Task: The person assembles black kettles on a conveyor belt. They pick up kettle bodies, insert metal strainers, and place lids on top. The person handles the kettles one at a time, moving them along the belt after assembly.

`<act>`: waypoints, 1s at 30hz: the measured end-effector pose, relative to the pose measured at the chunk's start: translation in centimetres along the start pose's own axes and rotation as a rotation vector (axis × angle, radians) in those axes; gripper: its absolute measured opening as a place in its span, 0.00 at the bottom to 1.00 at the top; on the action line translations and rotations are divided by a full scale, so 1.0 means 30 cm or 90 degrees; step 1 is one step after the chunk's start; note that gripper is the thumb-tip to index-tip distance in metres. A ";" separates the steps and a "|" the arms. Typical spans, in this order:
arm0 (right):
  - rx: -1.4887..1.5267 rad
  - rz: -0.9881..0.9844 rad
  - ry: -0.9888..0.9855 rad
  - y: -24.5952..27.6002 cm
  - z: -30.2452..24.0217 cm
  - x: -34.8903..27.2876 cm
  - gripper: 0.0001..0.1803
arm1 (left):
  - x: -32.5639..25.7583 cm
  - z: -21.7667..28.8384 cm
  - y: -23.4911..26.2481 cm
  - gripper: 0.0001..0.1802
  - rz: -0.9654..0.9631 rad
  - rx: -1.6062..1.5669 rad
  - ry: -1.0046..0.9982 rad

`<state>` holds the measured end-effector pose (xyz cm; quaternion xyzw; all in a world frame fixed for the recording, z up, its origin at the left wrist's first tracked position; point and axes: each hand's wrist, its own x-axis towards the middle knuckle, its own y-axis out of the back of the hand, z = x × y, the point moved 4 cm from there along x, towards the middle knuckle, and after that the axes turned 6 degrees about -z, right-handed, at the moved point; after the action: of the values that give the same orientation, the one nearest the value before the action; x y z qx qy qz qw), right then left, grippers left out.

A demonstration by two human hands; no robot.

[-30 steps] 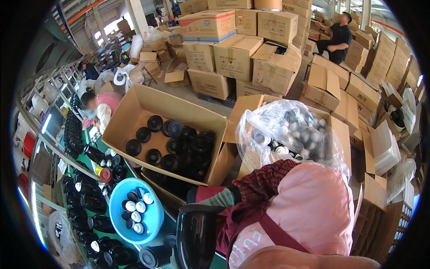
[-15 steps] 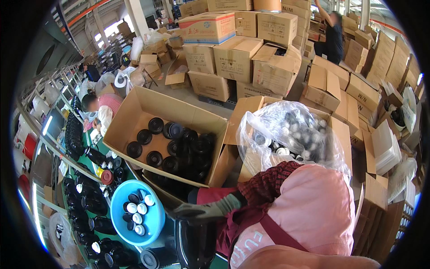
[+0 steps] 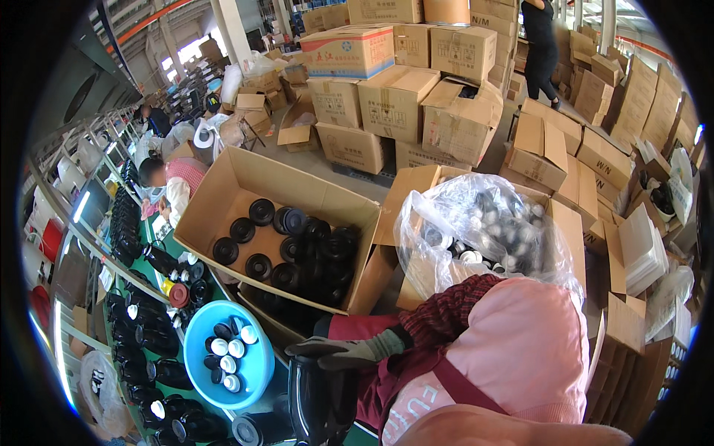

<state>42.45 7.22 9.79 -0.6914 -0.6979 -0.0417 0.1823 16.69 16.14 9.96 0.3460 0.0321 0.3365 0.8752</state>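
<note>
My right hand point(image 3: 353, 351), in a grey and dark work glove, lies over the top of a glossy black jug point(image 3: 316, 398). Its fingers curl over the rim, though the palm side is hidden. My left hand is out of the picture. Left of the jug stands a light-blue basin point(image 3: 195, 349) with several white and black caps point(image 3: 228, 364) in it. Just below the basin, a dark round-ended vessel point(image 3: 260, 427) lies by the jug. My plaid sleeve point(image 3: 450, 305) reaches in from the right.
An open carton point(image 3: 223, 189) of black round lids point(image 3: 258, 266) stands beyond the basin. Right of it, a clear bag point(image 3: 416, 253) of caps sits in another carton. Black jugs point(image 3: 156, 338) line the green worktop. One person point(image 3: 182, 186) sits far left; another point(image 3: 541, 48) stands among stacked cartons.
My gloved hand has shifted slightly on the jug's top, its fingers now over the rim. The person at the back right has lowered an arm and moved left. The view has shifted slightly.
</note>
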 end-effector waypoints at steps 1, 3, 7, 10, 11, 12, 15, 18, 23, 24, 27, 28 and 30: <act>0.005 0.001 -0.005 0.007 0.004 -0.005 0.33 | 0.011 0.018 -0.003 0.25 0.003 0.001 -0.009; 0.024 -0.002 -0.014 0.028 0.012 0.000 0.33 | 0.031 0.062 -0.004 0.25 0.016 0.009 -0.034; 0.037 0.005 -0.034 0.064 0.003 -0.010 0.32 | 0.066 0.219 0.050 0.25 0.053 0.108 -0.156; 0.034 0.015 -0.023 0.076 -0.033 -0.031 0.32 | 0.045 0.089 0.021 0.25 0.060 -0.006 -0.054; 0.032 0.014 -0.011 0.056 -0.033 -0.026 0.32 | 0.039 0.073 0.023 0.25 0.059 -0.006 -0.036; 0.029 0.013 0.002 0.053 -0.034 -0.015 0.31 | 0.038 0.060 0.023 0.25 0.062 -0.007 -0.023; 0.037 0.056 0.040 0.036 -0.018 -0.017 0.31 | 0.052 0.039 -0.003 0.25 0.047 -0.028 -0.016; 0.253 0.007 -0.054 0.124 0.191 -0.021 0.30 | 0.063 0.036 -0.017 0.24 0.038 -0.037 -0.014; 0.037 0.026 -0.040 0.125 -0.012 -0.039 0.28 | 0.095 0.035 -0.034 0.24 0.027 -0.049 -0.017; 0.028 0.022 -0.033 0.115 -0.013 -0.041 0.28 | 0.092 0.034 -0.041 0.24 0.024 -0.048 -0.012; 0.000 0.036 -0.010 0.125 -0.019 -0.056 0.28 | 0.119 0.047 -0.060 0.24 0.010 -0.055 -0.023; -0.006 0.041 -0.005 0.137 -0.024 -0.060 0.28 | 0.139 0.051 -0.070 0.24 0.010 -0.063 -0.027; -0.007 0.055 -0.001 0.137 -0.030 -0.080 0.28 | 0.146 0.052 -0.081 0.24 0.003 -0.075 -0.027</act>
<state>46.61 4.84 9.09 -0.7221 -0.6671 -0.0372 0.1792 21.91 16.60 10.39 0.3013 -0.0073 0.3326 0.8936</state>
